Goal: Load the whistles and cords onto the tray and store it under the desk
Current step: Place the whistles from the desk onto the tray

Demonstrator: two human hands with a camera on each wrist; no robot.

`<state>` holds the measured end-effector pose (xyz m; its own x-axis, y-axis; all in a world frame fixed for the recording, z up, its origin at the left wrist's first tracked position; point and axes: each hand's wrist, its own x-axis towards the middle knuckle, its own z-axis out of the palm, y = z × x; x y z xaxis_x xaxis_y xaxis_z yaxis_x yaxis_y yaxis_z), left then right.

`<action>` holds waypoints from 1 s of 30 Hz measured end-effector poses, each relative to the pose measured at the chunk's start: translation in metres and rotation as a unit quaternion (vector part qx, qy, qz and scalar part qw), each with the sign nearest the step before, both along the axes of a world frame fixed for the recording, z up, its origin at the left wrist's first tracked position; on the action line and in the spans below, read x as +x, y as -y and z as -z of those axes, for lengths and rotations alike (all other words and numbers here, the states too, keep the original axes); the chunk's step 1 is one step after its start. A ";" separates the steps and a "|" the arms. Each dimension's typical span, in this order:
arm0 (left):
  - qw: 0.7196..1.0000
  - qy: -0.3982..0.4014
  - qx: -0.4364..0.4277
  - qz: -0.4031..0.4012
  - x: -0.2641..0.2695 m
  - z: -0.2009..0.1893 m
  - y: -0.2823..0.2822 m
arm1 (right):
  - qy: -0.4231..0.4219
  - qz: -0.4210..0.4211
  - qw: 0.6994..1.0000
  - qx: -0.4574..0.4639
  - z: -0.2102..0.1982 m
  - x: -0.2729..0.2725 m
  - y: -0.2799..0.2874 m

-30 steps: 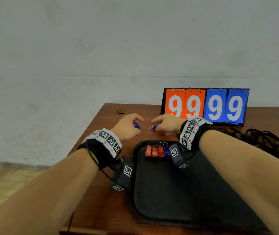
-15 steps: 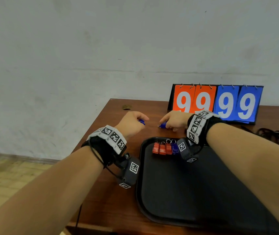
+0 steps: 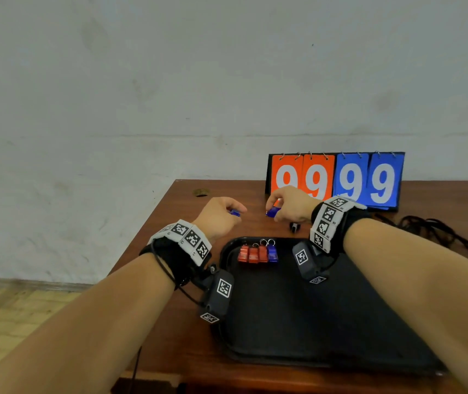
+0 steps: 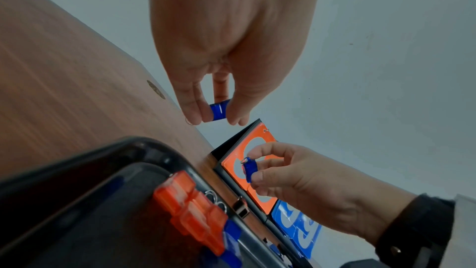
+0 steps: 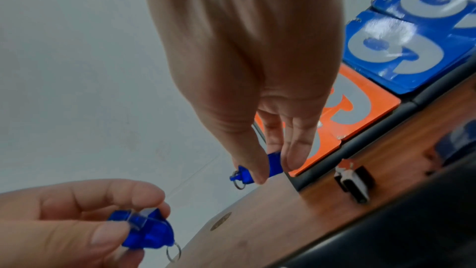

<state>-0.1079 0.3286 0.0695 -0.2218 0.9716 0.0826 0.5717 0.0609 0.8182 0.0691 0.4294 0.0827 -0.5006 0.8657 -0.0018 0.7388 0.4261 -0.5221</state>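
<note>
My left hand (image 3: 221, 214) pinches a blue whistle (image 3: 235, 213) above the desk, just beyond the black tray (image 3: 298, 308). The same whistle (image 4: 218, 111) sits between thumb and fingers in the left wrist view. My right hand (image 3: 286, 204) pinches a second blue whistle (image 3: 272, 212), whose metal ring (image 5: 239, 185) hangs free in the right wrist view. At the tray's far edge lie three red whistles (image 3: 252, 253) and one blue whistle (image 3: 272, 253) in a row. A black whistle (image 3: 294, 227) lies on the desk behind the tray. Black cords (image 3: 437, 234) are heaped at the right.
A flip scoreboard (image 3: 335, 180) showing 99 99 stands at the back of the wooden desk (image 3: 187, 211), against a white wall. A round cable hole (image 3: 201, 191) is near the desk's far left corner. The left desk edge drops to a tiled floor (image 3: 14, 314).
Both hands have lifted slightly off the desk, each holding its blue whistle. The black whistle behind the tray has come into view under the right wrist.
</note>
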 end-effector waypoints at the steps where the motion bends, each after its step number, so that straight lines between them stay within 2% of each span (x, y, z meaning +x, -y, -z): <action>1: 1.000 -0.008 0.002 0.004 0.005 -0.003 0.003 | -0.006 0.003 1.000 0.000 -0.003 0.006 0.005; 5: 0.999 -0.024 0.024 0.005 0.028 -0.019 0.015 | -0.041 0.010 0.999 -0.029 -0.015 0.034 0.027; 10: 0.997 -0.068 0.046 0.009 0.059 -0.035 0.032 | -0.135 0.039 0.984 -0.108 -0.027 0.069 0.061; 17: 0.998 -0.059 0.029 0.021 0.097 -0.050 0.049 | -0.184 0.054 0.969 -0.154 -0.031 0.098 0.091; 20: 0.997 -0.073 0.022 0.018 0.107 -0.054 0.052 | -0.221 0.070 0.953 -0.194 -0.032 0.106 0.096; 23: 0.991 -0.124 0.031 0.023 0.112 -0.055 0.053 | -0.257 0.077 0.931 -0.249 -0.037 0.113 0.102; 27: 0.993 -0.109 0.015 0.031 0.113 -0.052 0.054 | -0.286 0.056 0.924 -0.247 -0.039 0.120 0.106; 30: 0.994 -0.101 0.002 0.037 0.112 -0.049 0.054 | -0.283 0.050 0.930 -0.229 -0.036 0.122 0.108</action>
<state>0.0043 0.2749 0.1185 -0.1290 0.9842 0.1216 0.7277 0.0106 0.6858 0.1914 0.3213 0.1187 -0.4501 0.8813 -0.1437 0.3154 0.0063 -0.9489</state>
